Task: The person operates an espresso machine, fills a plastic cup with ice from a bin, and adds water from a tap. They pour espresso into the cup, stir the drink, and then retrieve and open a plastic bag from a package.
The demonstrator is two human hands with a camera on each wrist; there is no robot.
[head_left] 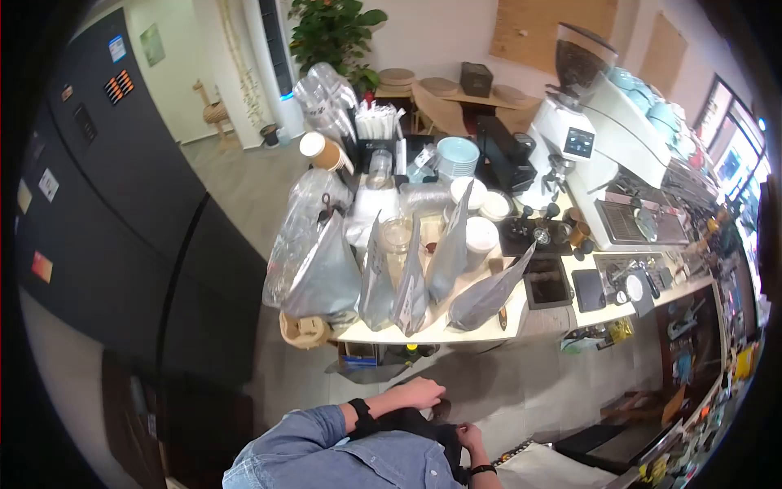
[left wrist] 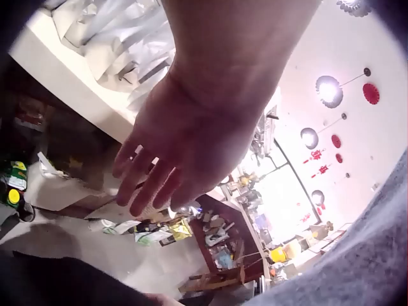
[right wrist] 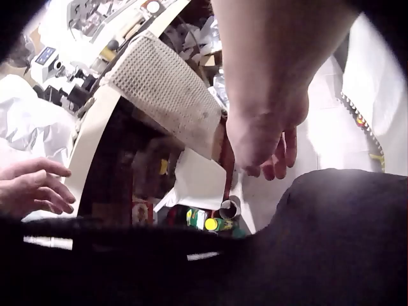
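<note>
My left hand [head_left: 422, 393] hangs in front of my body, short of the counter, and holds nothing. The left wrist view shows the same hand [left wrist: 182, 150] with its fingers extended and slightly spread. Lower and to the right is my right hand [head_left: 468, 437], beside my dark apron. In the right wrist view that hand [right wrist: 264, 143] has loosely bent fingers with nothing in them. Nearest ahead, several grey-silver bags stand on the counter [head_left: 350, 334], among them a wide bag [head_left: 326, 273] at the left and a leaning bag [head_left: 489, 297] at the right.
Behind the bags are a stack of blue plates [head_left: 458, 155], white tubs such as this one [head_left: 481, 234], and paper cups [head_left: 322, 151]. A coffee grinder [head_left: 570, 130] stands at the back right. A tall dark cabinet [head_left: 122, 187] borders the left. A woven towel [right wrist: 166, 89] hangs over the counter edge.
</note>
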